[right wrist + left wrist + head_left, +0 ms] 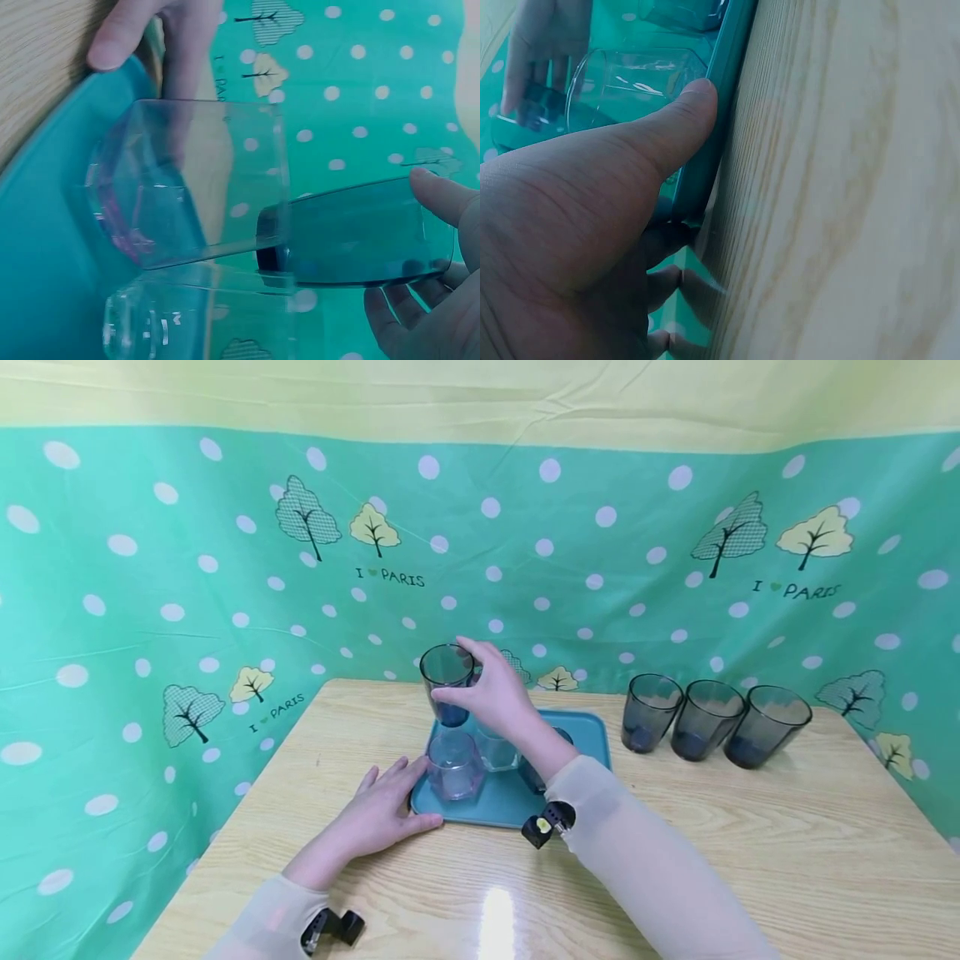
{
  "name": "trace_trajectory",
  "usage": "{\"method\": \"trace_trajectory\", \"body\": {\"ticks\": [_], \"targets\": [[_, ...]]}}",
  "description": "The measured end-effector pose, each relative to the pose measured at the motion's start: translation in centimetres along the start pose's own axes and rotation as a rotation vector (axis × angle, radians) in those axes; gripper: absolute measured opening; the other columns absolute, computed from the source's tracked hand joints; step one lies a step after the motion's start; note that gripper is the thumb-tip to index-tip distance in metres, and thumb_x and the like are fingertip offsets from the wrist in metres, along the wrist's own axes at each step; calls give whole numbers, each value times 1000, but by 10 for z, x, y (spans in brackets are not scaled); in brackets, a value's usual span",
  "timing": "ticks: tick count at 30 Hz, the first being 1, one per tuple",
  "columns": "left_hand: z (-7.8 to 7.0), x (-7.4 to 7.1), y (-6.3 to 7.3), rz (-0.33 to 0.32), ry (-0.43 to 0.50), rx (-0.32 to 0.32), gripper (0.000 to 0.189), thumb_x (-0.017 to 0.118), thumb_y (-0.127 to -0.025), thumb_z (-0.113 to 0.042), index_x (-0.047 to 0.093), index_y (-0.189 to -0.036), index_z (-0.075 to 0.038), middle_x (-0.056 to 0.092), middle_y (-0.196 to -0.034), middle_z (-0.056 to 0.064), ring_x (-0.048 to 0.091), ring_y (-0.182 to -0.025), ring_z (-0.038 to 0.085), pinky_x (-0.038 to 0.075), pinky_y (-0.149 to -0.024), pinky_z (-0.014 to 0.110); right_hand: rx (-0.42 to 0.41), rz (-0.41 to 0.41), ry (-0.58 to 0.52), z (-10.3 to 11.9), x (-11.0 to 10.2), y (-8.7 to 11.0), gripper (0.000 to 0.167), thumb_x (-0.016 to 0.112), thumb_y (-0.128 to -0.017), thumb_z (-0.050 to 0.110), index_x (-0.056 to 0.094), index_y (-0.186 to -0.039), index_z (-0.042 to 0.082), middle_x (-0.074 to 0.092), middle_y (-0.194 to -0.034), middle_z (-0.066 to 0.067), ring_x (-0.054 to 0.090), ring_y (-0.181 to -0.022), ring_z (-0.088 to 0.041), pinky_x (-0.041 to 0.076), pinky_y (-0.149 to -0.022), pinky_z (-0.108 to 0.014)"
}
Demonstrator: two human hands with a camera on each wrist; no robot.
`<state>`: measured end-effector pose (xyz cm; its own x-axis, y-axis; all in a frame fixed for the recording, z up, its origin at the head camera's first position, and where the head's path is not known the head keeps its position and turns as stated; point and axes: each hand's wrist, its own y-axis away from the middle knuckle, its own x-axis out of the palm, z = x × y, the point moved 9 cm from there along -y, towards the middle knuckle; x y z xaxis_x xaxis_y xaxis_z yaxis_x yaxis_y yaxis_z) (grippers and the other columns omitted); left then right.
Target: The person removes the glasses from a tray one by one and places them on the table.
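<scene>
My right hand (497,692) grips a dark grey drinking glass (444,668) near its rim, over the far left corner of the blue tray (501,811). In the right wrist view the thumb lies on one side of this glass (352,236) and the fingers on the other. A pinkish clear glass (455,768) and a colourless clear glass (498,753) stand on the tray. Another dark glass (534,774) there is partly hidden by my right forearm. My left hand (382,810) rests at the tray's near left corner, thumb against the rim and fingers extended along the left side.
Three dark grey glasses, the left (651,714), middle (707,720) and right (765,727), stand in a row on the wooden table (675,877), right of the tray. A green dotted cloth (480,527) hangs behind the table and on its left.
</scene>
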<state>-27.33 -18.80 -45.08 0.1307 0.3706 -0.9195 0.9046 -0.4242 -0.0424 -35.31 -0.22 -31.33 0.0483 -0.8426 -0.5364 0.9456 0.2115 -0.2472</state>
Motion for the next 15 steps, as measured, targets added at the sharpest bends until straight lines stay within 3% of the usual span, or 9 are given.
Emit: {"method": "trace_trajectory", "body": {"ticks": [7, 15], "targets": [[0, 0, 0, -8, 1, 10, 103, 77, -96, -67, 42, -168, -2, 50, -168, 18, 37, -159, 50, 17, -123, 83, -17, -23, -100, 16, -22, 9, 90, 94, -93, 35, 48, -169, 23, 50, -164, -4, 61, -134, -28, 58, -104, -46], [-1, -1, 0, -8, 18, 8, 100, 77, -97, -66, 43, -168, -4, 51, -167, 19, 36, -158, 52, 16, -123, 83, -62, -42, -156, 32, -55, 20, 88, 94, -93, 29, 48, -168, 18, 57, -153, -2, 58, -134, -20, 52, -113, -36]]}}
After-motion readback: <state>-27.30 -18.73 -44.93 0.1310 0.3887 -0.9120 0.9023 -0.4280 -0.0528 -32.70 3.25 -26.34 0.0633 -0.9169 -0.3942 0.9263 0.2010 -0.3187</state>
